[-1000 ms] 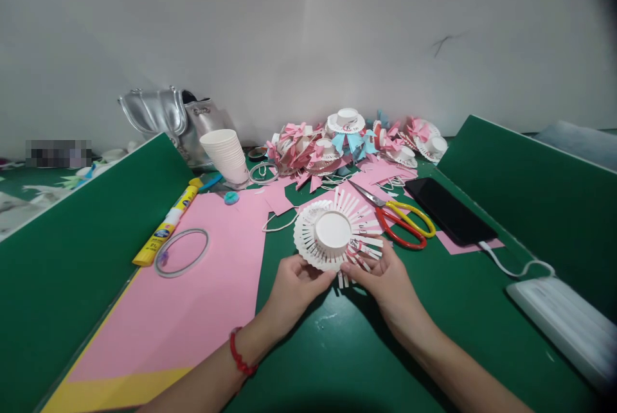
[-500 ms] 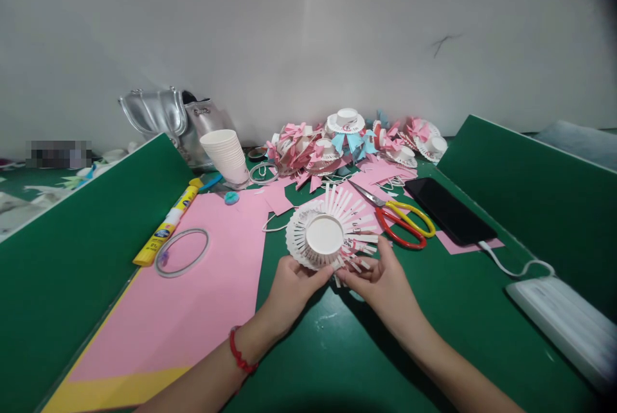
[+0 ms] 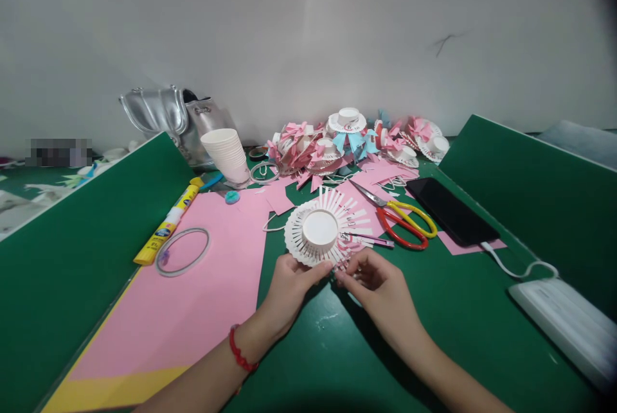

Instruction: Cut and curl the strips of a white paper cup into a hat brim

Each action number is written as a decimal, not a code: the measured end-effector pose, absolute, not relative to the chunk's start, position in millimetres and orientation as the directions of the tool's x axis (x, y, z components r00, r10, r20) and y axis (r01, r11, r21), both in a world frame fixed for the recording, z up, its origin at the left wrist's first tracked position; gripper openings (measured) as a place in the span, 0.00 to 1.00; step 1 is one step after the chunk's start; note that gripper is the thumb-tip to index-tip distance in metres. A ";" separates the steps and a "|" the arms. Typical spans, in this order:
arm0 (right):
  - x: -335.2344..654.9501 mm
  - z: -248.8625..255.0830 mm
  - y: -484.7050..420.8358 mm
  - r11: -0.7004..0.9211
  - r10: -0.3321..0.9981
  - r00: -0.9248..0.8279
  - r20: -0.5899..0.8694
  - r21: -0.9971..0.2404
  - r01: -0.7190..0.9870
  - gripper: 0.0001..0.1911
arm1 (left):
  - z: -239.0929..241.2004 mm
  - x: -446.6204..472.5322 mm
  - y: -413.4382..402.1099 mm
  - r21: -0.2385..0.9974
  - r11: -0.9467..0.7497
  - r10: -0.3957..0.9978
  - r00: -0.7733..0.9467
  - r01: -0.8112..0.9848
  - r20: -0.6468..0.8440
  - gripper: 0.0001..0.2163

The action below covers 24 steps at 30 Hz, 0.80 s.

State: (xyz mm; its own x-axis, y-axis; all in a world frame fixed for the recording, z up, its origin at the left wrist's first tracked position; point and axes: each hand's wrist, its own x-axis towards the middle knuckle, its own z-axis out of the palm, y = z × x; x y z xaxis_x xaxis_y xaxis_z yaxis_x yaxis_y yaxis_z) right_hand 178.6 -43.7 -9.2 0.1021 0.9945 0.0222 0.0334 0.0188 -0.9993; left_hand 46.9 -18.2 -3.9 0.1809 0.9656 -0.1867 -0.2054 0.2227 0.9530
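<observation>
A white paper cup (image 3: 321, 229), cut into strips that fan out round its base, is held bottom up above the table. Along its left side the strip ends are folded into a scalloped rim; at the top and right they stick out straight. My left hand (image 3: 295, 281) grips the lower left of the rim, thumb on top. At the lower right, my right hand (image 3: 378, 278) pinches strip ends between thumb and fingers; the fingertips partly hide them. Just beyond the right hand lies a thin purplish tool (image 3: 380, 241), its kind unclear.
Red-and-yellow-handled scissors (image 3: 402, 223) and a phone (image 3: 450, 210) lie to the right. Small paper-cup hats (image 3: 347, 121) with pink and blue bows are heaped behind. Pink paper (image 3: 212, 310), a tape roll (image 3: 183, 252), a glue stick (image 3: 168, 223) and stacked cups (image 3: 225, 156) stand left. Green dividers flank both sides.
My right hand has moved down and slightly left along the rim, its fingers now curled at the lower strips. The cut cup has shifted slightly left, and the purplish tool now shows.
</observation>
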 end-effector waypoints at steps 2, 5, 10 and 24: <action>178.0 -9.2 -43.8 0.006 0.994 0.113 0.009 -0.999 0.033 0.11 | -4.1 46.9 -18.7 0.946 0.226 0.964 0.195 -0.232 -0.183 0.09; 178.0 -8.7 -44.0 0.000 0.994 0.107 0.003 -1.000 0.025 0.11 | -5.0 46.7 -18.9 0.938 0.235 0.960 0.211 -0.256 -0.183 0.10; 178.1 -8.9 -44.6 -0.008 0.994 0.105 -0.006 -1.000 0.021 0.11 | -7.9 46.8 -18.3 0.943 0.240 0.967 0.148 -0.229 -0.210 0.06; 179.3 -14.8 -43.6 -0.072 0.996 0.046 -0.072 -0.997 0.006 0.11 | -8.4 46.3 -17.4 0.964 0.248 0.965 0.109 -0.098 -0.237 0.11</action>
